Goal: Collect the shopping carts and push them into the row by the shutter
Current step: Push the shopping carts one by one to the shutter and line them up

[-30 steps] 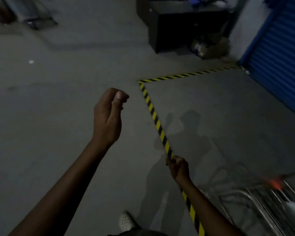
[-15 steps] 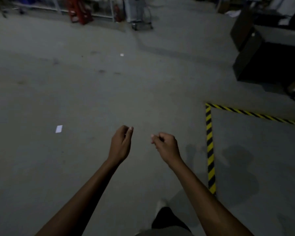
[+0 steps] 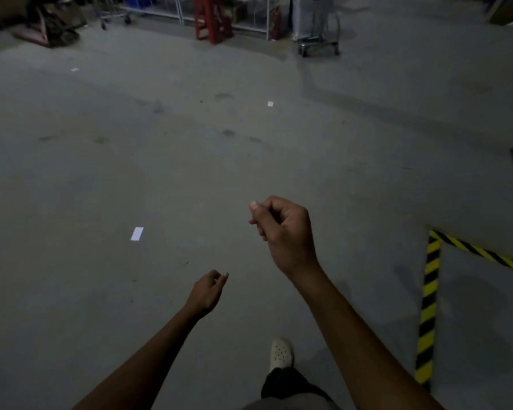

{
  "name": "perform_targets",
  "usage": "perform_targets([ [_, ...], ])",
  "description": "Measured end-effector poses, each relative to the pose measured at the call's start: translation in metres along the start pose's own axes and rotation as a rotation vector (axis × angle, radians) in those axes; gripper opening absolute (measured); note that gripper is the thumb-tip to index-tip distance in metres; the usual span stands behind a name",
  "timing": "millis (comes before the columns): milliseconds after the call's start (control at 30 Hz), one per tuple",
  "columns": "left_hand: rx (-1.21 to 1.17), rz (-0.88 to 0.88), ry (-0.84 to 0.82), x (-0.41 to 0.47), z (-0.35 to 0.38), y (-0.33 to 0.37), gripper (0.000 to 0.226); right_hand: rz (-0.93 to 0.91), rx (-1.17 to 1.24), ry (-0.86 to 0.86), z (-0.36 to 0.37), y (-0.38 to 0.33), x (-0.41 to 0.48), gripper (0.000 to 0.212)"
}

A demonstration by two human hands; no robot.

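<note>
This looks like a storage hall or the back area of a shop, not a home. The floor (image 3: pixel 190 173) is bare grey concrete with stains, and some small paper scraps (image 3: pixel 137 233) lie on it. A strip of yellow and black hazard tape (image 3: pixel 428 306) marks the corner of a zone on the right. Along the far wall stand metal racks (image 3: pixel 178 10), stacked red plastic stools (image 3: pixel 212 19) and a fire extinguisher (image 3: pixel 275 23). Near them is a wheeled trolley (image 3: pixel 317 45), possibly a shopping cart; the light is dim, so I cannot be sure.
</note>
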State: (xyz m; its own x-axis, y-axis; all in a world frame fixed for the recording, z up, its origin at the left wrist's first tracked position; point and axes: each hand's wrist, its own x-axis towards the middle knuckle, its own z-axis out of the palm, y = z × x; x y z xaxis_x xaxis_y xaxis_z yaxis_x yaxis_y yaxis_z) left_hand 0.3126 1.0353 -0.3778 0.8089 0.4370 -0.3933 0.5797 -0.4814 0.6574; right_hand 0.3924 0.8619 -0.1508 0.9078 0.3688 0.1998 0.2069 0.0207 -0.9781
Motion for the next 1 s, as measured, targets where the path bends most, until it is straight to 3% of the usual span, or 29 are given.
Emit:
perform_targets([
  [167, -0.183, 0.114, 0.222, 0.069, -0.056, 0.084, 0.065, 0.127, -0.14, -0.038, -0.004, 0.074, 0.11, 0.037],
  [300, -0.332, 0.285, 0.436, 0.093, -0.123, 0.156, 0.047, 0.245, -0.268, -0.123, 0.009, 0.136, 0.174, 0.038],
  [567, -0.414, 0.584, 0.803, 0.158, -0.23, 0.223, 0.055, 0.487, -0.413, -0.294, 0.061, 0.243, 0.284, 0.033],
  [733, -0.425, 0.645, 0.876, 0.258, -0.288, 0.224, 0.058, 0.567, -0.425, -0.336, 0.111, 0.292, 0.38, 0.03],
  [833, -0.406, 0.56, 0.854, 0.344, -0.316, 0.213, 0.059, 0.605, -0.443, -0.345, 0.142, 0.306, 0.448, 0.031],
  [1000, -0.38, 0.37, 0.724, 0.478, -0.346, 0.178, 0.052, 0.487, -0.37, -0.336, 0.197, 0.296, 0.57, 0.038],
])
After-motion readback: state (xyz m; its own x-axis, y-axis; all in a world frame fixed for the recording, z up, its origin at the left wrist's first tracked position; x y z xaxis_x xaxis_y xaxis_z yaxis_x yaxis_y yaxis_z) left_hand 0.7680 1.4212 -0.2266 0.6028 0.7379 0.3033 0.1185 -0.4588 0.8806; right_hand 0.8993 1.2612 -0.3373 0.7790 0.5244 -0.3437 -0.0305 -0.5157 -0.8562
